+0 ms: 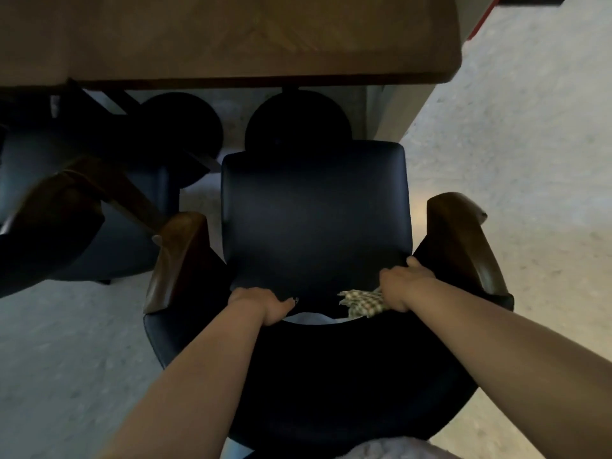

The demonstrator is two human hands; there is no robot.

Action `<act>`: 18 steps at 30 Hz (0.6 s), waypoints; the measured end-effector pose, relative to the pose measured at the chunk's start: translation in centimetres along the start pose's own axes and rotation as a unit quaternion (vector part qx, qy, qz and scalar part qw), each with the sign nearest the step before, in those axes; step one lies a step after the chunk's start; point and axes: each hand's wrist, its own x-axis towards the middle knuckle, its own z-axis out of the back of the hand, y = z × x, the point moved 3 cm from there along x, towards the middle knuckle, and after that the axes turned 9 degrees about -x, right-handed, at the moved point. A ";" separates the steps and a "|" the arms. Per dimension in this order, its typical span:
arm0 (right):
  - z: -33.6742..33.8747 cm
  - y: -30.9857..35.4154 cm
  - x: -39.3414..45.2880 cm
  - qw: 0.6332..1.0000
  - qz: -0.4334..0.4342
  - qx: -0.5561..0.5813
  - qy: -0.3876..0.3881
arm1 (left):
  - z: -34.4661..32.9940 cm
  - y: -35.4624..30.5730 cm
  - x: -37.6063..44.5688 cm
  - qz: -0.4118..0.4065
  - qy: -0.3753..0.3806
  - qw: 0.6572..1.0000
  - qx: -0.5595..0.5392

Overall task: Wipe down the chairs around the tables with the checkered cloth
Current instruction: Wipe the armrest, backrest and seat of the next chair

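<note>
fingers of right hand pinch checkered cloth on chair.

the chair at the centre has a dark navy, almost black seat, plain and unpatterned, with glossy brown wooden armrests at 3 and 9 o'clock. the cloth at the seat's 5 o'clock edge is checkered in pale green and cream. the table at 12 o'clock is warm brown wood with an angled grain pattern. the floor is speckled light grey. a second chair at 9 o'clock is the same dark blue with brown wood.
</note>
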 end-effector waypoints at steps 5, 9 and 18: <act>3.4 -0.9 1.4 0.999 0.007 -0.033 -0.009 | 2.1 0.4 1.9 -0.011 0.006 1.000 -0.028; 6.1 -1.1 2.2 0.999 0.003 -0.036 -0.007 | 4.5 1.3 2.9 0.005 0.008 1.000 -0.012; 8.8 -1.5 3.7 0.999 0.010 -0.022 0.022 | 8.5 1.9 4.3 0.036 0.017 0.999 0.020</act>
